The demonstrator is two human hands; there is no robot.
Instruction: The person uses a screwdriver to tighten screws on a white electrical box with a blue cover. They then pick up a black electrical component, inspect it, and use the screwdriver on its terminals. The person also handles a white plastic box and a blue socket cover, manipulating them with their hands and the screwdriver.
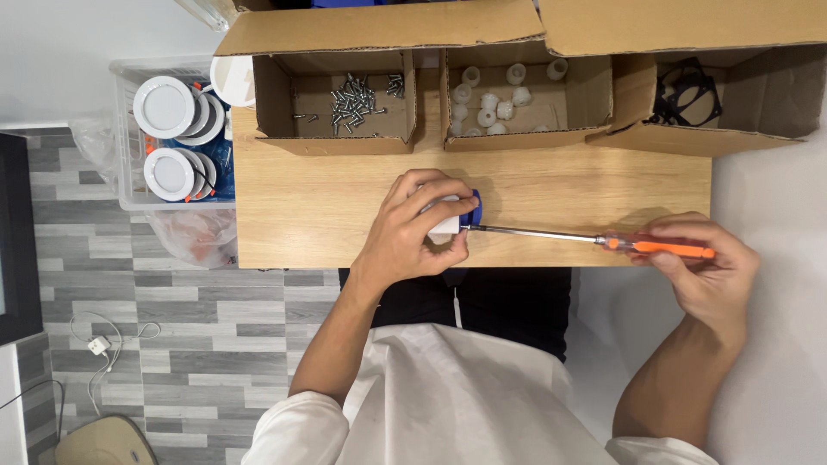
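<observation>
Two hands at work over a wooden worktop (327, 215), seen from above. Far left of the frame: a clear plastic bin (125, 129) stacked with round white lamp fittings (164, 108), parked just beside the worktop's edge, probably as stock within reach. Along the upper edge: three open cardboard boxes side by side, sorting parts by kind, with screws (357, 99) in the left box (336, 138), small white plastic pieces (495, 99) in the middle box (517, 138), black frames (685, 95) in the right box (715, 138). Centre of the frame: left hand (413, 232) wrapped closed around a small white and blue part (457, 215), pressing it against the worktop near the front edge, seemingly to keep it steady. Right of that: a screwdriver (560, 235) lying nearly level, metal tip meeting the part's blue end, shaft bridging the gap between the hands. Lower right: right hand (711, 267) clasped closed about the orange handle, fingers curled over it, held well apart from the part so the long shaft lines up with it.
</observation>
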